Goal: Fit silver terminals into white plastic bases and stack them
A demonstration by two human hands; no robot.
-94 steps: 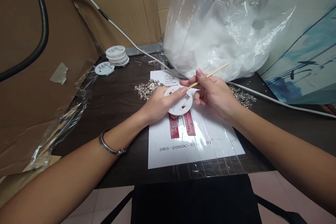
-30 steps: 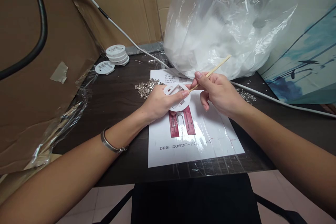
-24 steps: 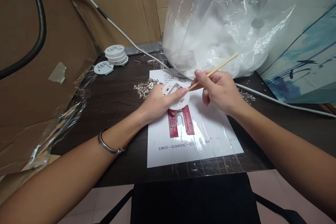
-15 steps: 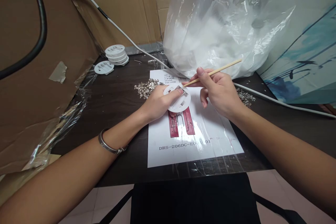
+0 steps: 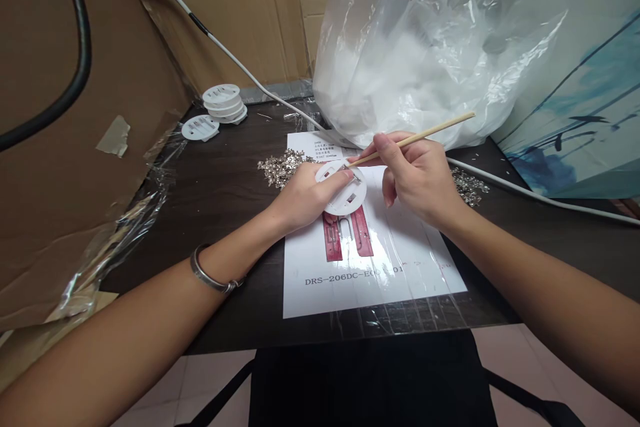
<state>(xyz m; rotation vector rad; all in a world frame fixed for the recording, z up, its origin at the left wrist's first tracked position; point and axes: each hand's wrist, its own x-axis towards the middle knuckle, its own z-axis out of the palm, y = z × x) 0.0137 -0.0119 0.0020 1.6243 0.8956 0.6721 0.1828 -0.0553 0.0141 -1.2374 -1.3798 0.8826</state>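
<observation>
Between thumb and fingers, my left hand [image 5: 311, 192] grips a round white plastic disc [image 5: 354, 203] with slots and small metal pieces in it. The thumb presses on its upper face. My right hand [image 5: 423, 170] holds a thin wooden stick [image 5: 440, 127], like a chopstick, slanting up to the right. Its lower tip meets the disc's upper edge near my left thumb; whether it touches a metal piece is too small to tell. Below the disc lies a printed sheet [image 5: 330, 297] with a red picture and lettering.
Small metal pieces lie in one pile [image 5: 280, 168] beside my left hand and another pile [image 5: 470, 188] beyond my right wrist. Similar white discs [image 5: 223, 103] are stacked at the back left. A large clear plastic bag [image 5: 400, 73] and a white cable [image 5: 240, 67] stand behind.
The grip of both hands stays the same. The stick's upper end has swung slightly to the right, while its tip remains at the disc. The whole view has shifted a little.
</observation>
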